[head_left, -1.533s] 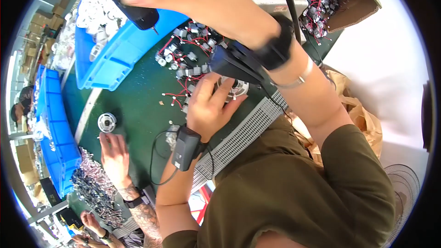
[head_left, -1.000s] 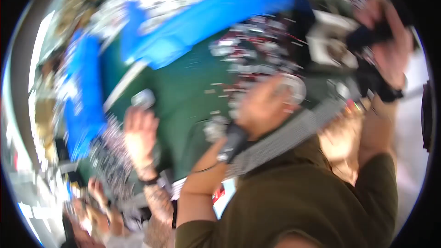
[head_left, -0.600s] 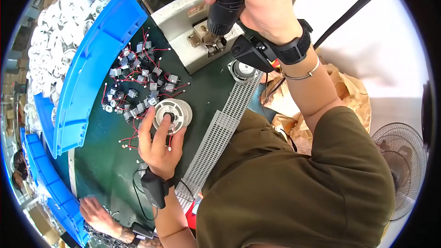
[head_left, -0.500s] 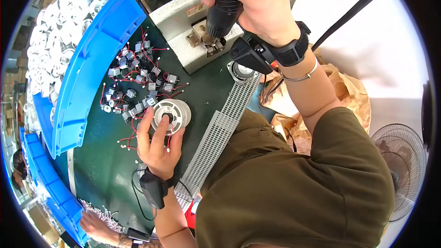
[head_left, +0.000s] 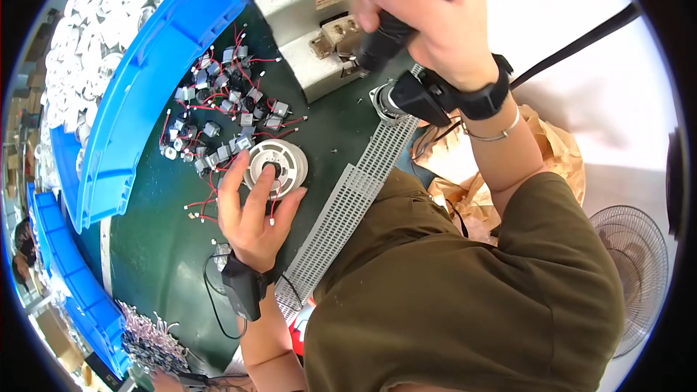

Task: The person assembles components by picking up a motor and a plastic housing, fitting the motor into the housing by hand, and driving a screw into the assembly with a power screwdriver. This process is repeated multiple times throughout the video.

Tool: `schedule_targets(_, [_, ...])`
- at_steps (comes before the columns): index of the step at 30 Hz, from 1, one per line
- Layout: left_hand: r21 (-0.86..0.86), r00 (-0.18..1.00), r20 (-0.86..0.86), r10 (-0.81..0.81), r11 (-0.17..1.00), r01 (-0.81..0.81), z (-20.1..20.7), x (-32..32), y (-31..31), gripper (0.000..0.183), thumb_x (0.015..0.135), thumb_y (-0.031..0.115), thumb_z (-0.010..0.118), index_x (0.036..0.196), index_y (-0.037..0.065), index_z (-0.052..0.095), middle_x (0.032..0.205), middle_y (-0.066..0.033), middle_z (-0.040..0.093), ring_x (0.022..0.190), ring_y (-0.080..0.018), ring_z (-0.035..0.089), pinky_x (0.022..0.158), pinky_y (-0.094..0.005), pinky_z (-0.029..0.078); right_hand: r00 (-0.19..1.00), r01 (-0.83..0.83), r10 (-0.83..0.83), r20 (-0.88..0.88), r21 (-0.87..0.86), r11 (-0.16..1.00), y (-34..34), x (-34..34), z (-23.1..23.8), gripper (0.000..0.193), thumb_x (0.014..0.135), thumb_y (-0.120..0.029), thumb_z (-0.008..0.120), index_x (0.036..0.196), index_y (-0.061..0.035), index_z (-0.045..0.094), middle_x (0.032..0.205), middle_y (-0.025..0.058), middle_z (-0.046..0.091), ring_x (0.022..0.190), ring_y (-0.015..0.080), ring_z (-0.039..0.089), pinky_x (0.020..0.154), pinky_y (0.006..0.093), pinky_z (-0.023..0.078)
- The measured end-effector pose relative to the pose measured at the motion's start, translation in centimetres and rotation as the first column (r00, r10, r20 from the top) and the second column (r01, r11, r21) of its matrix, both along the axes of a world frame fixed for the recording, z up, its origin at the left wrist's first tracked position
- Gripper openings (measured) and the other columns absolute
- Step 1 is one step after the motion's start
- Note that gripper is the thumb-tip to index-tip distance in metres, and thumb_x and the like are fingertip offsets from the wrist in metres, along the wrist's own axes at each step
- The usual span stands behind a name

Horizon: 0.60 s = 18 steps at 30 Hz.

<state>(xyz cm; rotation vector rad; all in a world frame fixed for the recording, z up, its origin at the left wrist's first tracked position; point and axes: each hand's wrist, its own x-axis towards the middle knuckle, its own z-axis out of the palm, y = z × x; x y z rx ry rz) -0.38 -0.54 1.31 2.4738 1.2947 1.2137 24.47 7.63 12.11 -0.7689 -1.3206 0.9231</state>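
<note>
My left hand (head_left: pixel 254 218) holds a white round plastic housing (head_left: pixel 290 167) against the green table, fingers curved around its rim. One finger rests by a dark piece (head_left: pixel 274 168) at the housing's centre, and a red wire hangs from the near side. Raised at the top, my right hand (head_left: pixel 443 25) is closed around a black power screwdriver (head_left: pixel 388 40), its tip end pointing down near a metal fixture on the machine (head_left: pixel 298 58). Left of the housing lies a heap of small grey motors (head_left: pixel 225 98) with red and black wires.
A blue bin (head_left: pixel 138 109) full of white plastic rings (head_left: pixel 94 43) stands at the left, with another blue bin (head_left: pixel 62 254) nearer. A perforated metal strip (head_left: pixel 341 199) runs along the table edge. A co-worker's hand (head_left: pixel 165 381) is at the lower left beside pinkish wires (head_left: pixel 149 330).
My right hand has moved the screwdriver to the right, away from the metal fixture, and tilted it. My left hand stays on the housing. The co-worker's hand has shifted down.
</note>
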Motion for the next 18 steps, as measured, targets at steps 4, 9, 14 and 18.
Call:
schedule_targets(4, [0.011, 0.999, 0.052, 0.009, 1.000, -0.009, -0.2, 0.7, 0.2, 0.048, 0.059, 0.012, 0.083, 0.101, 0.007, 0.060, 0.116, -0.0208, 0.052, 0.096, -0.0365, 0.057, 0.076, -0.0405, 0.051, 0.965, -0.212, 0.244, -0.098, 0.257, 0.943, 0.7, -0.1, -0.4, 0.045, 0.075, 0.005, 0.056, 0.117, 0.0066, 0.041, 0.064, 0.0080, 0.056, 0.055, 0.0168, 0.055, 0.055, 0.0277, 0.045])
schedule_targets(9, [0.068, 0.998, 0.053, 0.041, 0.997, -0.045, -0.4, 0.8, 0.5, 0.045, 0.056, 0.012, 0.082, 0.096, 0.008, 0.061, 0.107, -0.0186, 0.057, 0.090, -0.0348, 0.057, 0.075, -0.0423, 0.047, 0.968, -0.224, 0.206, -0.140, -0.131, 0.966, -1.9, -5.0, 2.6, 0.042, 0.076, 0.005, 0.060, 0.115, 0.0069, 0.046, 0.067, 0.0058, 0.057, 0.055, 0.0144, 0.055, 0.052, 0.0257, 0.044])
schedule_targets(14, [0.086, 0.996, 0.066, 0.063, 0.994, -0.069, -0.6, 1.0, 0.2, 0.044, 0.056, 0.013, 0.082, 0.094, 0.008, 0.062, 0.106, -0.0163, 0.058, 0.087, -0.0331, 0.058, 0.075, -0.0418, 0.048, 0.921, -0.349, 0.320, -0.220, -0.108, 0.931, -2.3, -7.5, 2.5, 0.046, 0.072, 0.004, 0.068, 0.114, 0.0032, 0.050, 0.070, 0.0011, 0.060, 0.053, 0.0073, 0.054, 0.047, 0.0213, 0.041])
schedule_targets(18, [0.078, 0.996, 0.074, 0.050, 0.995, -0.056, -0.4, 1.1, -0.1, 0.042, 0.055, 0.014, 0.082, 0.093, 0.008, 0.062, 0.105, -0.0156, 0.059, 0.085, -0.0317, 0.058, 0.074, -0.0412, 0.048, 0.892, -0.450, 0.404, 0.202, 0.333, 0.829, -0.8, -8.2, 1.6, 0.043, 0.072, 0.002, 0.068, 0.112, 0.0023, 0.050, 0.069, 0.0011, 0.059, 0.054, 0.0067, 0.054, 0.050, 0.0211, 0.042])
